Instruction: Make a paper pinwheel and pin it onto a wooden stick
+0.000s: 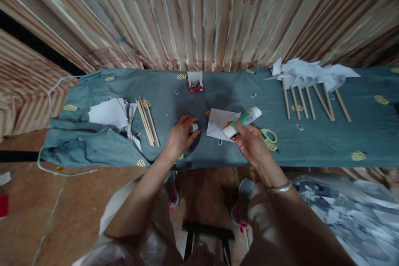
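My right hand [253,143] grips a green and white glue stick [245,121], tilted up to the right. Below it lies a square of white paper [218,122] with crease lines, flat on the cloth. In my left hand [181,135] a small white cap [193,127] is pinched between thumb and fingers, left of the paper. Scissors with pale green handles [269,136] rest just beyond my right hand, their blades hidden.
Paper pinwheels on sticks [311,75] line the right side. A red box of pins [195,83] sits at the back. Several wooden sticks [146,122] and a stack of white paper [107,113] lie left on the green cloth [174,156]. A dark stool [208,230] stands below.
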